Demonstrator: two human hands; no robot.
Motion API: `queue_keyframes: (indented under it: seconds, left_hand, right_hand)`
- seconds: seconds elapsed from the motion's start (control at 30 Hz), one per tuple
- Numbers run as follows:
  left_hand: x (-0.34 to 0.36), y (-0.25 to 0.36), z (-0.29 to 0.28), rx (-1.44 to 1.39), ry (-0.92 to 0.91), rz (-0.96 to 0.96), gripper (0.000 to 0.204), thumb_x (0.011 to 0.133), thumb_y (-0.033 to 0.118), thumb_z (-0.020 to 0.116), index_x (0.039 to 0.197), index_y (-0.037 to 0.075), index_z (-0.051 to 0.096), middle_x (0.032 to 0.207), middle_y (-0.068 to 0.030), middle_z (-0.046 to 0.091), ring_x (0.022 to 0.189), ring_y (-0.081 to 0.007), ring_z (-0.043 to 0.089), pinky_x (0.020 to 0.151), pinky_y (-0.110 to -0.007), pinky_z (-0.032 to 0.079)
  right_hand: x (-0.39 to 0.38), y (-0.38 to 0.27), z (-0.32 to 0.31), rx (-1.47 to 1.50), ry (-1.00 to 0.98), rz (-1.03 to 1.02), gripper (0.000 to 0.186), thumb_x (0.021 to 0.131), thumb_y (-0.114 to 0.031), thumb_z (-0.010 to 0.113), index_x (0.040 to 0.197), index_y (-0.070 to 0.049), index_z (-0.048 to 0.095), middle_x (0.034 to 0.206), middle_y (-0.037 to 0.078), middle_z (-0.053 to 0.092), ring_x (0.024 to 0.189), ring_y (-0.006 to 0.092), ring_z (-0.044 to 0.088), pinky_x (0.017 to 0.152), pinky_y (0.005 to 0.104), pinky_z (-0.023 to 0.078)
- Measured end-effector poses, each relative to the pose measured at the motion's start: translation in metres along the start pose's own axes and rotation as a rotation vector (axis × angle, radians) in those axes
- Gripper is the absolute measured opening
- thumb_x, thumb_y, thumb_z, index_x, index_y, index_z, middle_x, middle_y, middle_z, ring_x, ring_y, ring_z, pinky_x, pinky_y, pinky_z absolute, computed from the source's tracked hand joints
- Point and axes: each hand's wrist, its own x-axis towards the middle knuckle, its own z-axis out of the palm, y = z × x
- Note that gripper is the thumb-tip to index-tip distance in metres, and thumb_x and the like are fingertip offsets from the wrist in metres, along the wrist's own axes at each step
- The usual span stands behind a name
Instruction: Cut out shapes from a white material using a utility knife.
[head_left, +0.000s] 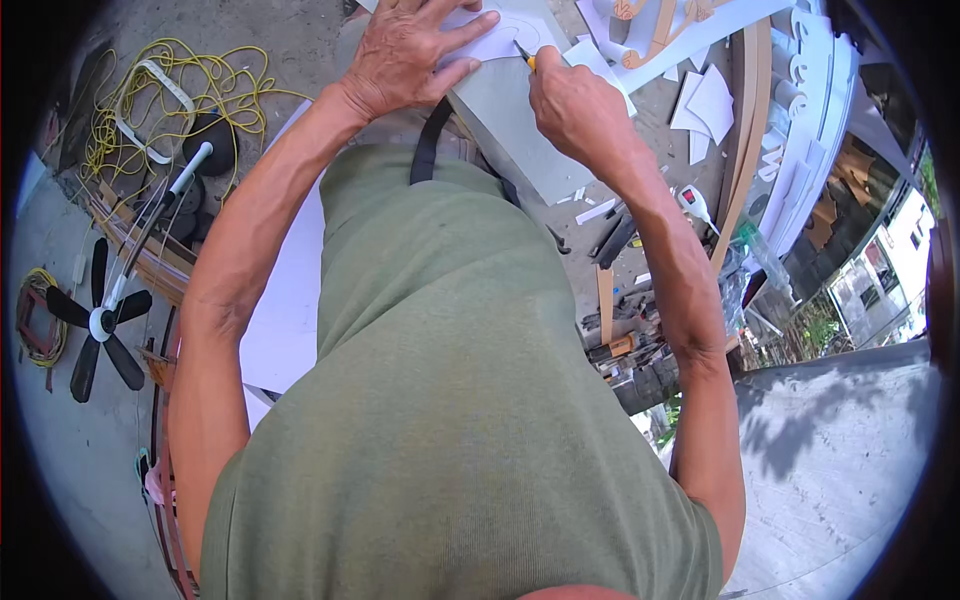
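My right hand (pixel 583 108) is closed around a yellow-handled utility knife (pixel 532 63). The blade tip rests on a white sheet (pixel 492 46), near a curved line marked on it. To the left, my left hand (pixel 402 55) lies on the sheet with fingers spread, thumb and forefinger pointing toward the knife. Beneath the sheet is a grey board (pixel 530 155), whose near part shows between my knees and my right forearm. The top edge of the view cuts off the far part of the sheet and some left fingertips.
Brown curved cut-outs (pixel 655 40) lie on white material at the upper right, above white offcuts (pixel 703 105). A white bottle with a red label (pixel 692 200) is beside my right forearm. Tangled yellow cord (pixel 170 90) and a black-bladed fan (pixel 101 322) are at left.
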Motion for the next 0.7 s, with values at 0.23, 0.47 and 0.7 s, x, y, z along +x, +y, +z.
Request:
queue_keyframes:
  seconds: [0.23, 0.47, 0.7]
  left_hand:
    - [0.0, 0.003, -0.001, 0.017, -0.023, -0.016, 0.054, 0.075, 0.034, 0.075, 0.123, 0.009, 0.071, 0.125, -0.0092, 0.059, 0.114, -0.0299, 0.052, 0.096, -0.049, 0.037]
    - [-0.003, -0.001, 0.004, 0.035, -0.035, 0.0, 0.063, 0.078, 0.029, 0.078, 0.139, 0.02, 0.065, 0.133, -0.0007, 0.057, 0.121, -0.0206, 0.051, 0.095, -0.038, 0.037]
    - [-0.003, -0.005, 0.005, 0.035, -0.006, 0.036, 0.063, 0.079, 0.029, 0.078, 0.139, 0.019, 0.065, 0.134, -0.002, 0.057, 0.121, -0.021, 0.052, 0.097, -0.038, 0.036]
  right_hand:
    - [-0.003, 0.007, 0.004, -0.121, 0.086, -0.102, 0.011, 0.094, -0.008, 0.051, 0.095, 0.003, 0.051, 0.076, 0.025, 0.069, 0.073, 0.0431, 0.071, 0.065, 0.0526, 0.055]
    - [-0.002, 0.01, -0.002, -0.191, 0.117, -0.163, 0.008, 0.093, -0.006, 0.053, 0.094, 0.001, 0.052, 0.074, 0.023, 0.07, 0.07, 0.0399, 0.072, 0.061, 0.0493, 0.055]
    - [0.005, 0.022, -0.012, -0.295, 0.098, -0.29, 0.006, 0.094, -0.005, 0.053, 0.093, 0.001, 0.052, 0.066, 0.021, 0.067, 0.066, 0.0393, 0.071, 0.057, 0.0473, 0.055]
